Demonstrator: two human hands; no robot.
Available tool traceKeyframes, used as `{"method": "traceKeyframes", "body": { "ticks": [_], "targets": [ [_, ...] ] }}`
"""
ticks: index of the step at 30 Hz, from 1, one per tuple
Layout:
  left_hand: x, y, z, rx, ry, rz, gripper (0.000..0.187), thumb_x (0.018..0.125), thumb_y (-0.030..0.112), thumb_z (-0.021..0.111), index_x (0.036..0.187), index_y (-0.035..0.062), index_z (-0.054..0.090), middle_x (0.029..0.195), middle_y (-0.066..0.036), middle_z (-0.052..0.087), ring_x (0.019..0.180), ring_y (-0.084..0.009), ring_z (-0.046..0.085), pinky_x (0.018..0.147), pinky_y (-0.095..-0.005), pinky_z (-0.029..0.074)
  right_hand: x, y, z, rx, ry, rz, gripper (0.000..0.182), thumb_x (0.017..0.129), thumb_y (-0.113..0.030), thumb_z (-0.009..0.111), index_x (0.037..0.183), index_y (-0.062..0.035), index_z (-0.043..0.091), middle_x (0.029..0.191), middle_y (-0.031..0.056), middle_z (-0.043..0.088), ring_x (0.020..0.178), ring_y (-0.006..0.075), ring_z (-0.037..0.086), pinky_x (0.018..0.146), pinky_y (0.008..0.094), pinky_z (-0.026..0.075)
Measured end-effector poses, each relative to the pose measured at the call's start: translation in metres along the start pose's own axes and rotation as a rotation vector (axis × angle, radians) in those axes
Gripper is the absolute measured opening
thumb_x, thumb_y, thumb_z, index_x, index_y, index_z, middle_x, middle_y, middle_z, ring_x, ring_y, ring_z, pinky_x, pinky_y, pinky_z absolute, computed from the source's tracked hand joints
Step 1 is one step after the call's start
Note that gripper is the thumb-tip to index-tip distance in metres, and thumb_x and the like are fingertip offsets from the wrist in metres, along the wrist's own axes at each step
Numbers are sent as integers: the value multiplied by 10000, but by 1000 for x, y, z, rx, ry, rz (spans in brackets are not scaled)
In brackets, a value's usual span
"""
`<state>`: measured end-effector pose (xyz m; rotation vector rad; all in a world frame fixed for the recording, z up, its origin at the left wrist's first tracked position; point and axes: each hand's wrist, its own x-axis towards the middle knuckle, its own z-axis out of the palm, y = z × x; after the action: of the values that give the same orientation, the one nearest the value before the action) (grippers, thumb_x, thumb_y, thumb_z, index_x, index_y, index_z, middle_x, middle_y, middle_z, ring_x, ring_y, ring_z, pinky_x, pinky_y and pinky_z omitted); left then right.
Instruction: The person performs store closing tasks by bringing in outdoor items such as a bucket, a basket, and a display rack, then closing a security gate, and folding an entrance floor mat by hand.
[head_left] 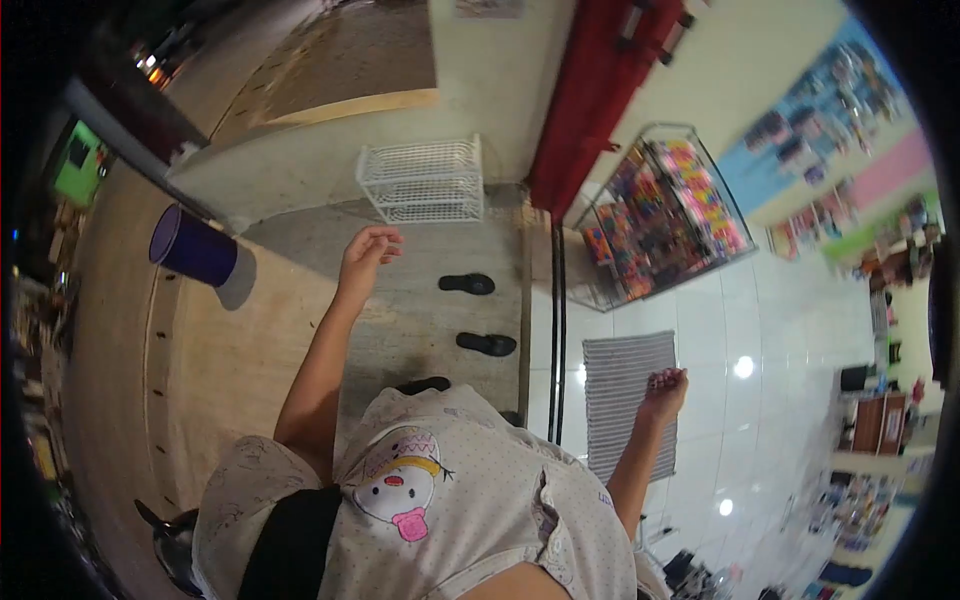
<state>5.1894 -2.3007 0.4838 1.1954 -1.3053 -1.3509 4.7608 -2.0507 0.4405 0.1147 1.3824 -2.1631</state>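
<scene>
My left hand (366, 252) is raised over a grey concrete step (420, 250), fingers loosely curled and apart, holding nothing. My right hand (668, 388) is closed in a fist around a small pink speckled thing (661, 377), above the edge of a grey striped mat (625, 385). What the pink thing is cannot be made out. My pale dotted shirt (450, 500) with a cartoon print fills the bottom of the view.
A purple cup-shaped container (195, 247) stands at the left. A white wire rack (425, 180) is against the far wall. Black sandals (467, 284) (487, 344) lie on the step. A glass case of colourful goods (665, 215) and a red cloth (590, 90) are on the right, over white tiles.
</scene>
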Motion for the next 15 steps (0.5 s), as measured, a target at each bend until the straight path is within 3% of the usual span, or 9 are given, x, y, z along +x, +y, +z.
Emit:
{"method": "traceKeyframes", "body": {
  "ticks": [3, 11, 15],
  "targets": [
    [11, -17, -73, -61, 152, 2, 202, 898, 225, 474, 1014, 78, 548, 955, -34, 598, 829, -120, 570, 739, -249, 425, -15, 54, 85, -5, -282, 79, 207, 874, -273, 502, 756, -104, 488, 677, 5, 480, 611, 108, 441, 599, 247, 375],
    [5, -34, -303, 0, 326, 127, 195, 909, 209, 451, 1009, 70, 545, 947, -31, 596, 830, -128, 564, 741, -255, 417, -119, 283, 277, -126, -500, 342, 168, 873, -227, 497, 733, -134, 494, 654, -14, 498, 578, 100, 464, 562, 242, 374],
    [-32, -56, -439, -11, 669, 105, 176, 904, 192, 450, 1000, 80, 545, 947, -40, 596, 851, -143, 572, 758, -265, 427, -204, 389, 388, -290, -756, 478, 224, 886, -300, 485, 741, -129, 498, 668, -8, 507, 604, 108, 477, 591, 261, 393]
  ]
}}
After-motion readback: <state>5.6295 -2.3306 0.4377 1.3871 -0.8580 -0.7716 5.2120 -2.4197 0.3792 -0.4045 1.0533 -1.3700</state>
